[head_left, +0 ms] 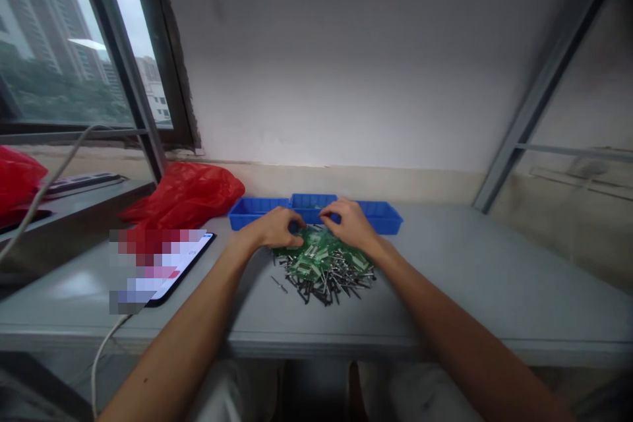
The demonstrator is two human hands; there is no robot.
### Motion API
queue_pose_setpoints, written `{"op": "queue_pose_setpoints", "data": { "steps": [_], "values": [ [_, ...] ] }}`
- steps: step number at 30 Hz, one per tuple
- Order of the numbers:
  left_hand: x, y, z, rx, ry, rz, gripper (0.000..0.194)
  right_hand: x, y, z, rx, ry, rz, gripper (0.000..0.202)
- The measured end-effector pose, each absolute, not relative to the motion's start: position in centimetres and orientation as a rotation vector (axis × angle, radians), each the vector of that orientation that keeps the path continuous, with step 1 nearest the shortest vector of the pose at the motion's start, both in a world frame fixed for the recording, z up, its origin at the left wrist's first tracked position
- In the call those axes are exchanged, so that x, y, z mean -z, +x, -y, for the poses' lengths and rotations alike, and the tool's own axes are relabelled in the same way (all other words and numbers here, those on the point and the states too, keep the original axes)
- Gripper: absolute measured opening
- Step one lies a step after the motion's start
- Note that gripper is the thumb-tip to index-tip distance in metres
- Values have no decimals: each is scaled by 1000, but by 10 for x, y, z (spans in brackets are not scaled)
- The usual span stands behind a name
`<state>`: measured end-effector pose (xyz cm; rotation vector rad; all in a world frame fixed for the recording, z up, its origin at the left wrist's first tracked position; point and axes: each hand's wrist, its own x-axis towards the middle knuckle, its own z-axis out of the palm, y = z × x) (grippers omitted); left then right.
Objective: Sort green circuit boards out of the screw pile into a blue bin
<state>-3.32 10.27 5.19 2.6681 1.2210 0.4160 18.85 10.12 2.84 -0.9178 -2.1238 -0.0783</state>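
A heaped pile of long thin metal pieces that look like screws (329, 282), mixed with flat green pieces (312, 257), lies on the grey table. My left hand (281, 227) is at the pile's left far side, its fingers curved and the thumb apart from them, with nothing visible between. Over the pile's far right side, my right hand (350, 219) has its thumb and fingertips close together in a pinch; anything in it is too small to make out. Just behind the hands stand a left blue bin (257, 206), a middle blue bin (313, 200) and a right blue bin (383, 214).
Left of my arm lies a phone (185, 270), partly blurred out, near a red plastic bag (192, 191). A white cable (101, 356) hangs over the table's front edge. Metal frame posts (534, 105) rise at both sides. One loose screw (279, 285) lies beside the pile.
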Motion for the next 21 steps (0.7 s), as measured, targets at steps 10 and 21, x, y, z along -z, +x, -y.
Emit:
{"op": "queue_pose_setpoints", "data": {
  "steps": [10,21],
  "values": [
    [-55,-24,-109,-1298,2472,-1137,14,-31,184,-99,-225,-983,1945,15],
    [-32,-1,-113,-1440,2103,-1096,21,-16,181,-119,-925,-902,1377,16]
  ]
}}
